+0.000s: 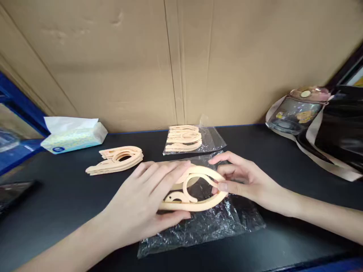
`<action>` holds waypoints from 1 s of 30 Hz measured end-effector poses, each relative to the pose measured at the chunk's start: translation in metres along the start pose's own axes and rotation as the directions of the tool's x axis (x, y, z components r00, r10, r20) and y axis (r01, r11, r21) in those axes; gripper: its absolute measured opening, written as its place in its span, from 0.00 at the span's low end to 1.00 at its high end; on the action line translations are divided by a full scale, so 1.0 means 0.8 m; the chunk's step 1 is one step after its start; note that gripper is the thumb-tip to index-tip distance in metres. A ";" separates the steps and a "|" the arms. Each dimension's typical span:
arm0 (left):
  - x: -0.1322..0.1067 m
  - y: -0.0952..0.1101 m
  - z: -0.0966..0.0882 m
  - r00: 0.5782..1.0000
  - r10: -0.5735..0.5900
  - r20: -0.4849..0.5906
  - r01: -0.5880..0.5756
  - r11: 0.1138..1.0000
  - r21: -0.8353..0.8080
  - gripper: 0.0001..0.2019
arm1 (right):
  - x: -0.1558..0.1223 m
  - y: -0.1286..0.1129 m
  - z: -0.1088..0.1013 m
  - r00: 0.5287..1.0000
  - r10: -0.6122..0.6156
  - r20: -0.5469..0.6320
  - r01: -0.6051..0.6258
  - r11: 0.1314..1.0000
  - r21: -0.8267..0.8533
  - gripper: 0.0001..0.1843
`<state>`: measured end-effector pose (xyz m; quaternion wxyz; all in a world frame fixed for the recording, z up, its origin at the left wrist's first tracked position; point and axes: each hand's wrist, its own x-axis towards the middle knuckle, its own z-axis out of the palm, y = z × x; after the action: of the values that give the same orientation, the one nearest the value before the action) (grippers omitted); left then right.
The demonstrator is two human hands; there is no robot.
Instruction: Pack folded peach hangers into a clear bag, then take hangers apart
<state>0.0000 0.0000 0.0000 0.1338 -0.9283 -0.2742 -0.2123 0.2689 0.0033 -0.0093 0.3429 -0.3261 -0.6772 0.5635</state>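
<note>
Centre: left hand (153,192) covers left end of peach-coloured plastic piece (195,207); some fingers of right hand (246,177) partly hidden behind it. Clear bag (198,230) beneath, partly obscured. Left edge cuts dark flat object (14,194), identity unclear. Right edge crops black bag (343,132). Tissue pack (73,138), upper left: small print illegible.

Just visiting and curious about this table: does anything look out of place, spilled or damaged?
Nothing looks spilled. The cardboard behind the table has small dents toward its upper left, suggesting wear. The clear bag under the peach piece looks crumpled, probably from handling.
</note>
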 end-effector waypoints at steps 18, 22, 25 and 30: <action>-0.005 -0.036 0.008 0.997 -0.070 0.038 0.071 0.997 -0.022 0.31 | 0.013 0.014 -0.014 0.998 0.059 -0.009 -0.057 0.987 0.150 0.21; -0.004 -0.032 0.008 0.999 -0.041 -0.012 0.041 0.999 -0.002 0.29 | 0.010 0.012 -0.013 1.000 0.019 -0.023 -0.020 1.000 -0.014 0.20; -0.003 -0.027 0.008 0.998 -0.033 -0.046 0.034 0.999 0.013 0.28 | 0.004 0.010 -0.009 0.990 -0.132 -0.040 0.113 0.944 -0.309 0.22; 0.000 -0.012 0.010 0.992 -0.065 -0.107 0.062 0.997 -0.038 0.28 | -0.003 0.008 0.002 0.928 -0.362 0.089 0.306 0.604 -0.736 0.36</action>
<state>-0.0027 0.0107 -0.0057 0.1257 -0.9085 -0.2922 -0.2710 0.2695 0.0014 -0.0160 0.3035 -0.3235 -0.8826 0.1555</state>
